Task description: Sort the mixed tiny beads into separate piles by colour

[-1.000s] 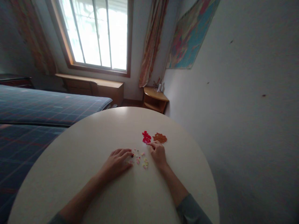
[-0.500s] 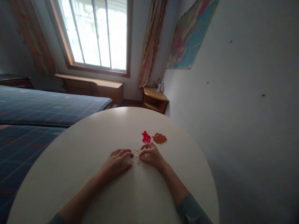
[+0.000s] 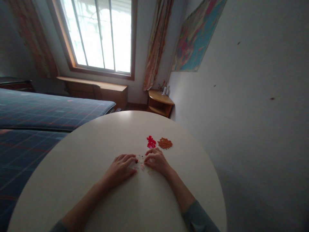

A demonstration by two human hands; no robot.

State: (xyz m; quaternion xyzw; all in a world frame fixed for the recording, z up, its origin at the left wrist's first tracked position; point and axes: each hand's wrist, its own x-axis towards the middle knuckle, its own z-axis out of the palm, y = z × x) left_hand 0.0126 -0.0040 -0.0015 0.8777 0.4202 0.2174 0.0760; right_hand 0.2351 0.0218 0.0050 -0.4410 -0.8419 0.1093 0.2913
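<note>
Pale small pieces (image 3: 142,167), left hand (image 3: 122,168) palm-down beside them, grip apart, right hand (image 3: 157,161) curled inward, its grip unclear

We see a muted grey-green right sleeve (image 3: 199,217), with soft creases, ending along the right forearm (image 3: 182,191). The left sleeve (image 3: 59,227), similarly dull, shows only its end. Beyond both, the left hand (image 3: 122,169) and right hand (image 3: 158,161) are bare.

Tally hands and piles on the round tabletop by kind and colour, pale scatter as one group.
Hands: 2 (left hand, right hand)
Red pile: 1
Brown pile: 1
Pale scatter: 1
Total: 5
Piles and scatter counted as groups; contents too small to count singly.
</note>
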